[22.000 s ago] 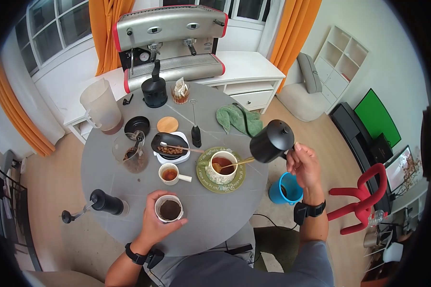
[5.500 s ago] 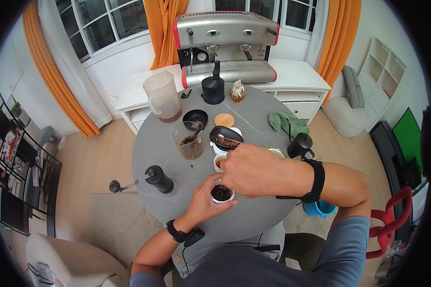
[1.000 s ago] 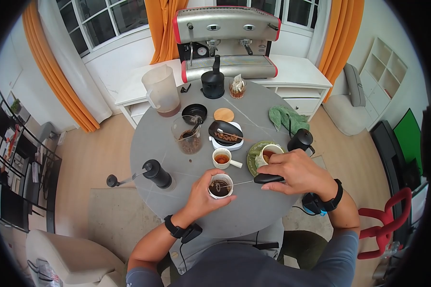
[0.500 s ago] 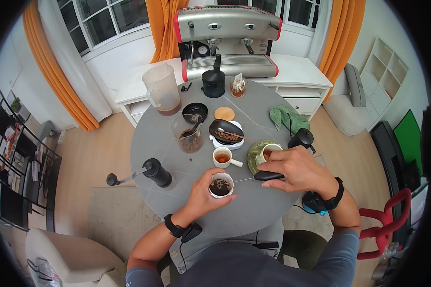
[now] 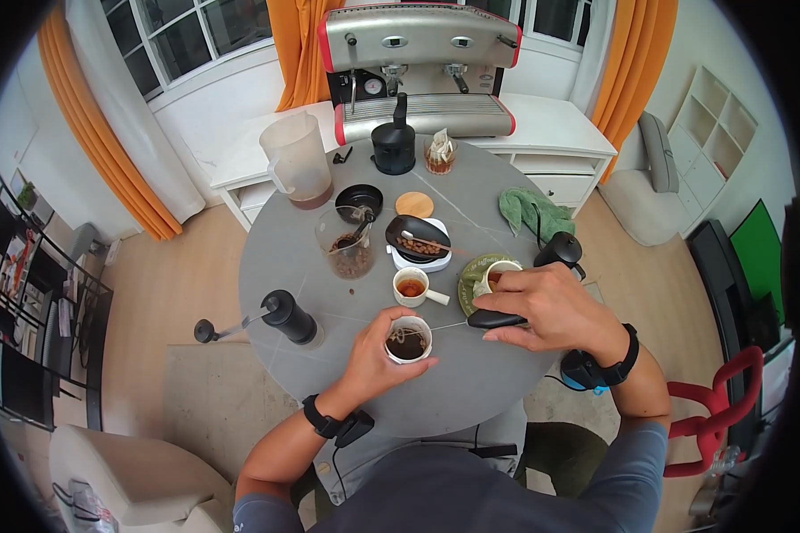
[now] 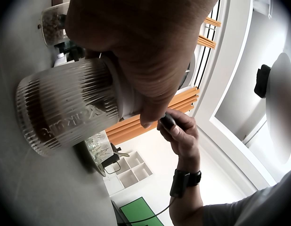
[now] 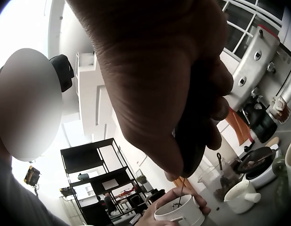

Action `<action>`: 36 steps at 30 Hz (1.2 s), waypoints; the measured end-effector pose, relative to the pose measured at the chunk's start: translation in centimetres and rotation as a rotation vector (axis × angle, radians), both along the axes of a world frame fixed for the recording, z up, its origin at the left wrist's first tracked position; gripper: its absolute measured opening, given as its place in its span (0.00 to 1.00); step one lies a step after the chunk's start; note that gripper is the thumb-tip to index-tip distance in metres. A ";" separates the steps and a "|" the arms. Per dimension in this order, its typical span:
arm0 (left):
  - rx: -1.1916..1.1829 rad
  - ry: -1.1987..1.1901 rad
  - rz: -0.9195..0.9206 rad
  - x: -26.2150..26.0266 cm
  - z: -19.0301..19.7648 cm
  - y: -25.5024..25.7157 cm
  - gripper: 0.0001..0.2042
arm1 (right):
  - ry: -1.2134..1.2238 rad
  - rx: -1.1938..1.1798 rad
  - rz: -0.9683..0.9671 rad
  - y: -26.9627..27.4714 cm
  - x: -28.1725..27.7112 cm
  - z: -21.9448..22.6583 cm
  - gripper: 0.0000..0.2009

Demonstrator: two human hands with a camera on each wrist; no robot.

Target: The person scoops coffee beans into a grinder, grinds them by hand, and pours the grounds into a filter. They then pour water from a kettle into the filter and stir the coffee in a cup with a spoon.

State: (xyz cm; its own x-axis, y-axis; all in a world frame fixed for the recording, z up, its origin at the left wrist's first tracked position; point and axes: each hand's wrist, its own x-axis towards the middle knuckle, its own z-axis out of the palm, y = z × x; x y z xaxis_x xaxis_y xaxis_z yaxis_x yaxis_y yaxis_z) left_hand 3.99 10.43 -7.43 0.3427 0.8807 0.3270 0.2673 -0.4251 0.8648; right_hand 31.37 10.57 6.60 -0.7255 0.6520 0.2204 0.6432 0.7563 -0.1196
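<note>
My left hand curls round a white-rimmed cup with dark coffee inside. In the left wrist view, a ribbed clear glass with raised lettering shows directly under the white part. My right hand grips the black handle of a milk frother. Its thin metal shaft slants left over the cup's rim, and the looped whisk end lies in the coffee. Behind the right hand stands a floral cup on a green saucer, partly hidden. Near the left hand is a small white cup of amber liquid.
A hand grinder stands left on the round grey table. Behind are a glass jar of beans, a scoop on a white scale, and a plastic pitcher. A black kettle and green towel are right.
Since the oldest frame, the right hand has put down the black kettle and taken up the frother. In the last second both hands stay nearly in place, while the whisk loop shifts in the coffee.
</note>
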 end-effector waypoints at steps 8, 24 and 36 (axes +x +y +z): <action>0.024 -0.003 -0.001 0.0 -0.1 -0.1 0.34 | -0.003 -0.012 0.007 0.0 -0.1 0.4 0.19; -0.002 -0.019 -0.010 0.0 0.1 -0.1 0.34 | -0.020 -0.165 -0.042 0.2 0.7 0.4 0.18; -0.003 -0.062 -0.016 0.0 -0.5 -0.2 0.40 | 0.271 -0.559 -0.008 0.8 3.5 -5.1 0.17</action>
State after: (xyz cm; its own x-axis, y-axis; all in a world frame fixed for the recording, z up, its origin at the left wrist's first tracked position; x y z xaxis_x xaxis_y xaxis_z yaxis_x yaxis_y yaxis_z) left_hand 3.98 10.25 -7.90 0.3363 0.8762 0.3451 0.2066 -0.4262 0.8807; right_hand 34.82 11.38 1.55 -0.6858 0.7275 0.0200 0.5402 0.5272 -0.6559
